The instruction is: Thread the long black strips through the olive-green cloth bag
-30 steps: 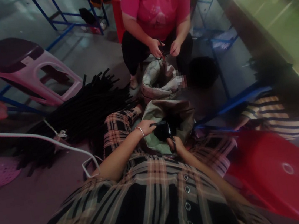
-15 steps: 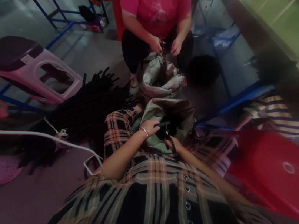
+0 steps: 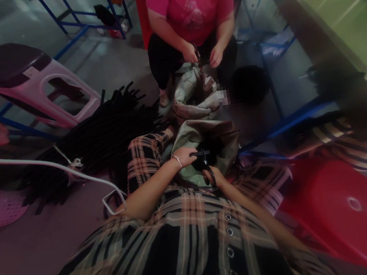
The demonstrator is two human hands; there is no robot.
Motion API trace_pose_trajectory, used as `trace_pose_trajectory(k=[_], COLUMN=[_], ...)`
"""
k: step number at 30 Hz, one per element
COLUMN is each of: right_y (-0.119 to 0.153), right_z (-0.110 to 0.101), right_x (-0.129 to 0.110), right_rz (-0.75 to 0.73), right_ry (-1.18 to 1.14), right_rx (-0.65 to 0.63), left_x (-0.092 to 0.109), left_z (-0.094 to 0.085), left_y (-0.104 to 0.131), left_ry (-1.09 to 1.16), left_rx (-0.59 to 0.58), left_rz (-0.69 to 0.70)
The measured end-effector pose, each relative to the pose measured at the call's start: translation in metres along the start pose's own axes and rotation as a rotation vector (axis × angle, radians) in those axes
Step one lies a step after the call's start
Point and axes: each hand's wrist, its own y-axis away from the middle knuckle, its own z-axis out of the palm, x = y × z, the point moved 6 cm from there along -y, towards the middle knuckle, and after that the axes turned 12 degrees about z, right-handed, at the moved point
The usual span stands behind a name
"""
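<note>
My left hand [image 3: 185, 156], with a bracelet at the wrist, is closed around a short black strip [image 3: 202, 153] that sticks out to the right. My right hand [image 3: 216, 177] grips black-handled scissors [image 3: 212, 175] just below the strip. Where the blades meet the strip is too dark to make out. Both hands are over the mouth of a greenish woven sack [image 3: 230, 160], which stands between my knees. Dark contents [image 3: 217, 147] show inside it, though single pieces cannot be told apart.
A bundle of long black tubes [image 3: 109, 125] lies on the floor at left, beside a pink stool [image 3: 70, 97]. Opposite sits a person in a pink shirt [image 3: 194, 9], hands above another sack [image 3: 196, 105]. A red stool [image 3: 346, 214] is at right; a white cable [image 3: 53, 165] crosses the left.
The scissors have shifted slightly against the black strip. Both hands stay nearly in place. At right, the striped cloth has moved to the right.
</note>
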Motion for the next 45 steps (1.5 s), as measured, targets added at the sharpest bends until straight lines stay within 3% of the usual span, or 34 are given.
trace_pose_trajectory(k=[7,15,26,35,45], right_y=[0.004,0.0,0.004,0.0,0.001], right_z=[0.001,0.001,-0.002,-0.002,-0.009], right_x=[0.0,-0.005,-0.001,-0.003,0.0], right_rz=[-0.008,-0.031,-0.034,-0.042,0.019], right_ry=[0.018,0.055,0.117,0.148,0.104], right_rx=[0.046,-0.015,0.056,0.003,0.139], left_x=[-0.002,0.004,-0.004,0.001,-0.012], left_z=[0.001,0.004,0.005,0.004,0.003], left_y=[0.0,0.001,0.0,0.002,0.002], left_ry=[-0.03,-0.052,-0.002,-0.028,-0.053], left_rx=[-0.015,-0.069,-0.016,-0.079,-0.065], left_rz=[-0.032,-0.01,-0.004,0.038,-0.022])
